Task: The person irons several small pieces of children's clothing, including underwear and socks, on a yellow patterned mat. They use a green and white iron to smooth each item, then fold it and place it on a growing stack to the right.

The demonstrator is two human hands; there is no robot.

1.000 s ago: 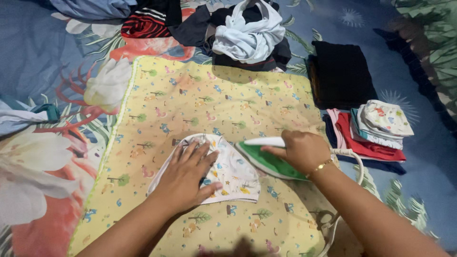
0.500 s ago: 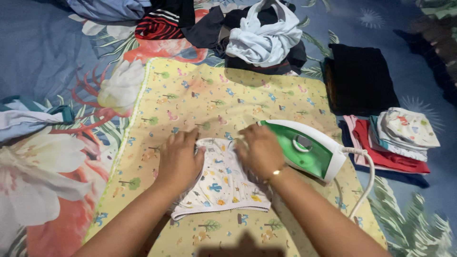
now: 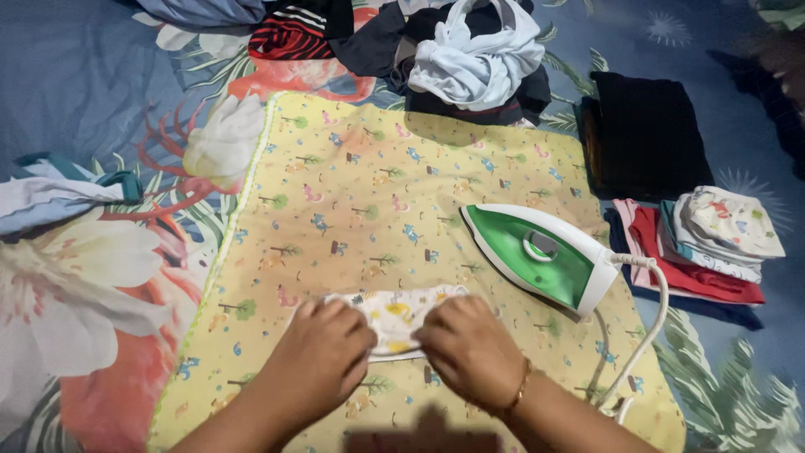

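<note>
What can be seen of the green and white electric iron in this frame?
The green and white electric iron lies flat on the yellow printed cloth mat, its pointed tip aimed up and left. The body looks like smooth plastic: a green top with a white rim and a round grey dial in the middle. A white cord leaves its blunt rear end and loops down over the mat's right edge. Neither hand touches it; the right hand is the nearer one, below and to its left.
</note>
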